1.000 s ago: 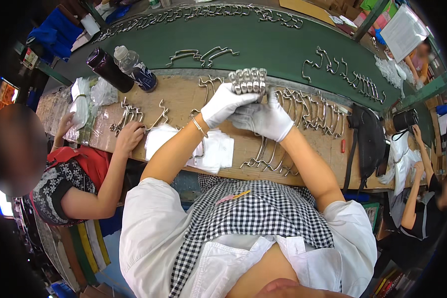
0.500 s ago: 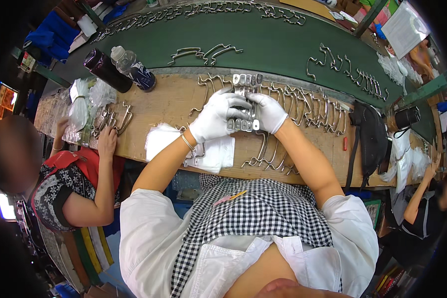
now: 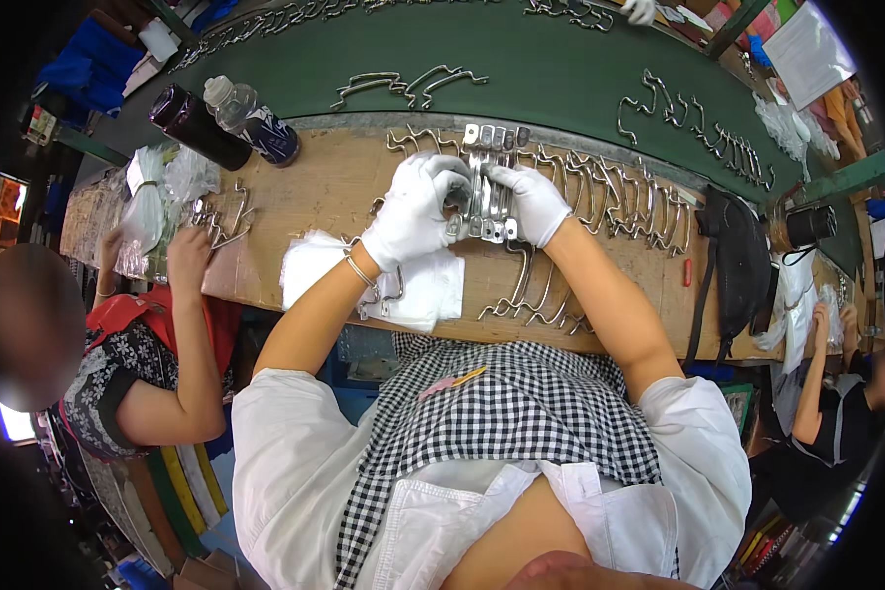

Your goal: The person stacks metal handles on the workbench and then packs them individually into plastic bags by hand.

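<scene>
The left hand (image 3: pixel 410 208) is no longer spreading across the metal bundle (image 3: pixel 489 187) but curling at its left side; I can't make out whether it is gripping. The right hand (image 3: pixel 536 205) is holding the bundle's right side, thumb on top, over the brown table (image 3: pixel 334 197). Hooks (image 3: pixel 627 208) are lying along the table and green belt (image 3: pixel 551 98). Bottles (image 3: pixel 270 138) are standing at left, a black bag (image 3: pixel 737 265) is resting at right, and co-workers (image 3: pixel 162 403) are flanking the person.

beyond the checked apron (image 3: pixel 521 413), the left hand (image 3: pixel 416 211) is held curled, the right hand (image 3: pixel 537 206) is turned inward, and both forearms (image 3: pixel 320 320) are stretched forward.
</scene>
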{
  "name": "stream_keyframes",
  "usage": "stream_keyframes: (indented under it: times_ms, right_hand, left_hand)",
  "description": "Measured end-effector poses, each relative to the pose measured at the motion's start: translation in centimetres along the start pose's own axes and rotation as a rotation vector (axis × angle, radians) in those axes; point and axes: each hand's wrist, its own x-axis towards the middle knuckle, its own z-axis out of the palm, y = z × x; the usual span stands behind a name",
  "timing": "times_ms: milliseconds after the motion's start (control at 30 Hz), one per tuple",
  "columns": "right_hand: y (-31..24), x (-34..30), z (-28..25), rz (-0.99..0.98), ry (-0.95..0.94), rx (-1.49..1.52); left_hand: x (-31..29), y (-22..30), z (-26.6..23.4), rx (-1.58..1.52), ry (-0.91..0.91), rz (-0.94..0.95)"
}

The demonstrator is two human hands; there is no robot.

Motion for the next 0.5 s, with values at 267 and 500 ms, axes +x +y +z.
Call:
stream_keyframes:
  times_ms: [267, 500]
  right_hand:
    - [-1.1, 0.4, 1.9, 0.009, 0.130, -0.245]
    - [-4.8, 4.1, -1.3, 0.016, 0.211, -0.233]
  left_hand:
    - [0.2, -1.0, -0.4, 0.004, -0.079, -0.022]
    - [1.9, -5.8, -1.8, 0.209, -0.159, -0.146]
